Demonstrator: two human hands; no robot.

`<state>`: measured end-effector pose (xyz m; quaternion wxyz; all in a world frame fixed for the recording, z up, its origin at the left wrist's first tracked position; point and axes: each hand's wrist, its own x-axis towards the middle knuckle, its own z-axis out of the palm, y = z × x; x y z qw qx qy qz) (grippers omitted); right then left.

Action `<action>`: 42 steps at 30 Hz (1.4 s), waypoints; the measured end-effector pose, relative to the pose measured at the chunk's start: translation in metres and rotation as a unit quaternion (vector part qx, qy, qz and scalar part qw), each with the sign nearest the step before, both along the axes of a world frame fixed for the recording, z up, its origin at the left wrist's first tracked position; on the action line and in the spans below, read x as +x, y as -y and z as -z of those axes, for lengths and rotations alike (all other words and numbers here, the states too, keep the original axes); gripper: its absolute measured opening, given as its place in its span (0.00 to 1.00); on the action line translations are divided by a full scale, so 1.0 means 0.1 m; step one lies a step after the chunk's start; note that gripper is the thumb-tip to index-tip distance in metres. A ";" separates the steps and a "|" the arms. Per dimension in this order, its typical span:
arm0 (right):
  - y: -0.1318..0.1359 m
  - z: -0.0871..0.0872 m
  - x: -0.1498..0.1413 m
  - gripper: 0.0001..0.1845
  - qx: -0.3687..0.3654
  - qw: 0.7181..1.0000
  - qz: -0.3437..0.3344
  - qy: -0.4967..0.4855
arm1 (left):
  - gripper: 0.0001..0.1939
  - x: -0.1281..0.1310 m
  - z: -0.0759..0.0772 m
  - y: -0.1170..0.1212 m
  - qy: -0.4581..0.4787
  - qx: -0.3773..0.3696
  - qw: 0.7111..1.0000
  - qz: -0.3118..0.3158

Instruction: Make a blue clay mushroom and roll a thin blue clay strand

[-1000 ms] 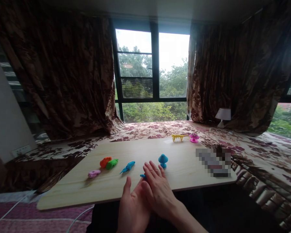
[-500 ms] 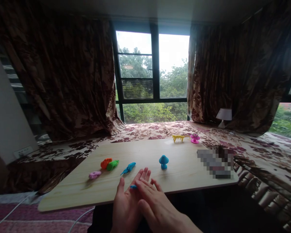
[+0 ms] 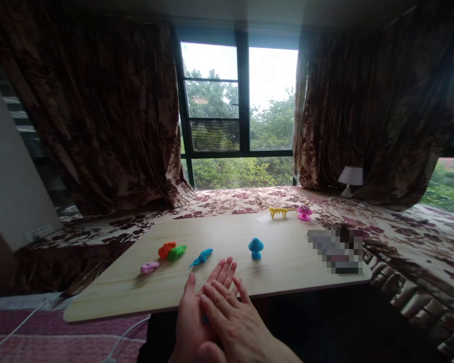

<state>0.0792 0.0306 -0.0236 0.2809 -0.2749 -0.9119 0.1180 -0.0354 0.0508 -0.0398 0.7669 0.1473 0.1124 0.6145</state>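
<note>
My left hand (image 3: 194, 312) is palm up with its fingers stretched out, just past the near edge of the board. Across it lies my right hand (image 3: 236, 315), palm down and flat. Pressed between the two palms is a small piece of blue modelling clay (image 3: 206, 319), of which only a sliver shows. A blue clay mushroom (image 3: 256, 248) stands upright on the board beyond my hands. Left of it lies a slim blue clay figure (image 3: 201, 257). Farther left are green (image 3: 177, 252), orange (image 3: 166, 249) and pink (image 3: 150, 267) clay pieces.
The pale wooden board (image 3: 113, 292) spans the front. Toward its far edge stand a yellow legged figure (image 3: 278, 213) and a pink stemmed piece (image 3: 304, 213). A pixelated patch (image 3: 336, 252) covers something at right. A small lamp (image 3: 350, 176) sits by the curtain.
My right hand has slid back toward me over the left palm, its fingers spreading a little. The blue clay now shows lower, nearer the heel of the left palm.
</note>
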 end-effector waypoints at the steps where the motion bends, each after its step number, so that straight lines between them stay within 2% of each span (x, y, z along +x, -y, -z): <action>1: -0.03 -0.03 0.01 0.33 -0.005 1.000 0.018 0.005 | 0.35 0.02 -0.01 0.02 -0.004 -0.002 1.000 0.003; 3: -0.07 -0.10 0.04 0.32 -0.014 0.997 0.076 0.009 | 0.32 0.08 -0.05 0.05 -0.007 0.000 1.000 -0.003; 5: -0.08 -0.13 0.04 0.31 -0.016 0.995 0.093 0.011 | 0.33 0.10 -0.07 0.06 -0.022 -0.003 1.000 0.006; 8: -0.02 -0.08 0.01 0.34 -0.001 1.000 -0.005 0.018 | 0.33 0.07 -0.09 0.05 -0.048 -0.001 0.999 -0.017; 10: -0.03 -0.06 -0.01 0.35 0.003 1.000 -0.028 0.014 | 0.34 0.09 -0.10 0.05 -0.046 0.004 0.999 -0.012; 12: -0.09 -0.07 -0.03 0.32 -0.006 0.999 0.046 -0.006 | 0.32 0.16 -0.11 0.08 -0.039 -0.022 0.998 -0.041; 14: -0.15 -0.09 -0.04 0.26 -0.015 0.994 0.111 -0.010 | 0.29 0.22 -0.13 0.10 -0.026 0.010 1.000 -0.012; 15: -0.17 -0.09 -0.05 0.26 -0.014 0.993 0.116 -0.010 | 0.29 0.23 -0.13 0.10 -0.029 0.013 0.999 -0.007; 17: -0.14 -0.05 -0.06 0.31 0.007 0.998 0.068 -0.012 | 0.30 0.19 -0.14 0.07 -0.049 0.011 0.999 -0.015; 18: -0.11 -0.02 -0.07 0.33 0.023 0.999 0.034 -0.016 | 0.32 0.16 -0.14 0.06 -0.060 0.000 0.997 -0.040; 19: -0.09 0.00 -0.08 0.35 0.042 0.999 -0.015 -0.017 | 0.33 0.14 -0.14 0.05 -0.067 0.010 0.997 -0.022; 20: -0.07 0.01 -0.09 0.36 0.042 0.999 -0.028 -0.018 | 0.33 0.12 -0.15 0.04 -0.068 0.013 0.997 -0.026; 21: -0.09 0.01 -0.10 0.35 0.032 0.999 -0.006 -0.023 | 0.32 0.13 -0.16 0.05 -0.064 0.011 0.997 -0.033; 23: -0.19 -0.06 -0.10 0.27 0.015 0.994 0.090 -0.067 | 0.28 0.18 -0.19 0.10 -0.056 0.017 0.998 -0.024; 25: -0.37 -0.17 -0.09 0.22 -0.012 0.979 0.170 -0.115 | 0.29 0.25 -0.24 0.16 -0.021 0.054 0.998 0.037; 27: -0.56 -0.25 -0.08 0.20 -0.021 0.973 0.189 -0.134 | 0.28 0.29 -0.27 0.20 -0.020 0.066 0.994 0.085; 29: -0.69 -0.28 -0.08 0.18 -0.034 0.972 0.184 -0.145 | 0.21 0.27 -0.26 0.20 -0.064 0.035 0.994 0.087; 33: -0.73 -0.22 -0.05 0.19 -0.090 0.973 0.136 -0.164 | 0.16 0.18 -0.16 0.17 -0.189 -0.038 0.981 -0.022; 35: -0.66 -0.23 0.01 0.21 -0.125 0.971 0.105 -0.176 | 0.13 0.15 -0.10 0.15 -0.270 -0.012 0.961 -0.053; 37: -0.56 -0.28 0.12 0.23 -0.156 0.967 0.072 -0.189 | 0.13 0.11 -0.06 0.13 -0.359 0.028 0.931 -0.056; 39: -0.45 -0.35 0.24 0.18 -0.171 0.965 0.042 -0.197 | 0.14 0.10 -0.03 0.12 -0.423 0.054 0.903 -0.046; 42: -0.32 -0.40 0.38 0.10 -0.179 0.962 0.016 -0.205 | 0.16 0.11 -0.02 0.13 -0.458 0.070 0.886 -0.027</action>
